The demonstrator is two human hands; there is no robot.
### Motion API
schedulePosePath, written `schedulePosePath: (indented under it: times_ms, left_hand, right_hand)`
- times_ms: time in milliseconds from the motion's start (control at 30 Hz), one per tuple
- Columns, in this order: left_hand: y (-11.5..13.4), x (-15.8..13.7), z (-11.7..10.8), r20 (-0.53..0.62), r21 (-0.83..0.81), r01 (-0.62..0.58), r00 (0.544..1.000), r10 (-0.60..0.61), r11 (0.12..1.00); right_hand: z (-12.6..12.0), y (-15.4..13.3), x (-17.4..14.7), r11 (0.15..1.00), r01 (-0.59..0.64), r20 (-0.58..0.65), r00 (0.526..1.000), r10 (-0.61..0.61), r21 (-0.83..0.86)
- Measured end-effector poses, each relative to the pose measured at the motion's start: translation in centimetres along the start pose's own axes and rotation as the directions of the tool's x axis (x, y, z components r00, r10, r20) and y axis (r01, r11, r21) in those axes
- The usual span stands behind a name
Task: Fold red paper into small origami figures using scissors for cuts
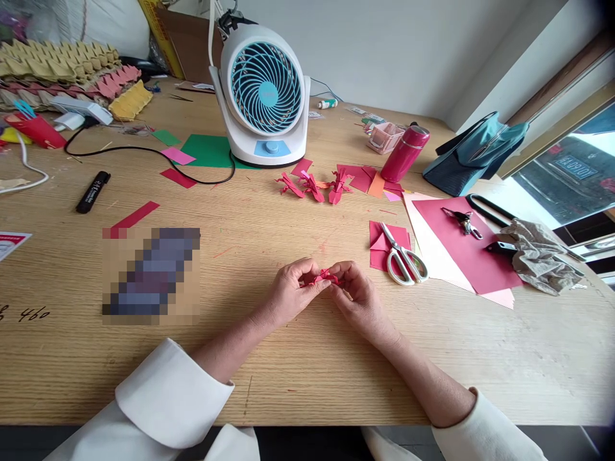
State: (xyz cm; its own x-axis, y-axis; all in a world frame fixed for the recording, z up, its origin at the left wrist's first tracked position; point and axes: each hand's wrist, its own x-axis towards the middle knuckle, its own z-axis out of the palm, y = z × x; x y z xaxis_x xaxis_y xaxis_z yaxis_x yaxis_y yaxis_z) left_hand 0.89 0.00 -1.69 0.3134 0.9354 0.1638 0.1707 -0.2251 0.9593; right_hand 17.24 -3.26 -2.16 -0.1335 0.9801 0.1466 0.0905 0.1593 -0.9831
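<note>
A small red folded-paper piece (325,275) is pinched between both hands above the front middle of the table. My left hand (295,288) grips its left side with thumb and fingers. On the other side, my right hand (358,298) holds it with bent fingers and thumb. Fingertips cover much of the piece, so its full shape is hidden. Beyond the hands stand several red folded-paper figures (314,187). To the right of my right hand, white-handled scissors (406,259) lie partly on red paper squares (379,256).
A white and blue fan (266,93) stands at the back, near green paper (206,148). Right of it are a red flask (405,153), a teal bag (473,157) and large red paper (461,237). A black marker (93,192) and a blurred-out object (151,275) lie left.
</note>
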Motion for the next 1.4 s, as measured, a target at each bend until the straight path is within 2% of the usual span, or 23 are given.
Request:
schedulePosePath:
  times_ms: [200, 433, 867, 1400]
  left_hand:
    - [0.11, -0.11, -0.01, 0.013, -0.009, 0.033, 0.999, -0.033, 0.999]
    - [0.78, -0.36, -0.21, -0.003, 0.004, -0.001, 1.000, 0.001, 1.000]
    - [0.20, -0.24, -0.23, -0.005, -0.033, 0.031, 1.000, -0.031, 0.999]
    - [0.86, -0.39, -0.38, -0.012, 0.185, -0.033, 0.999, 0.036, 0.982]
  right_hand:
    - [0.06, -0.07, -0.02, 1.000, -0.013, -0.005, 1.000, 0.013, -0.002]
    - [0.07, -0.26, -0.05, 1.000, -0.016, -0.031, 0.999, 0.015, -0.017]
    - [0.18, -0.19, -0.07, 1.000, -0.026, -0.033, 0.999, 0.025, -0.017]
    - [0.12, 0.05, 0.10, 1.000, -0.001, -0.001, 1.000, 0.001, 0.009]
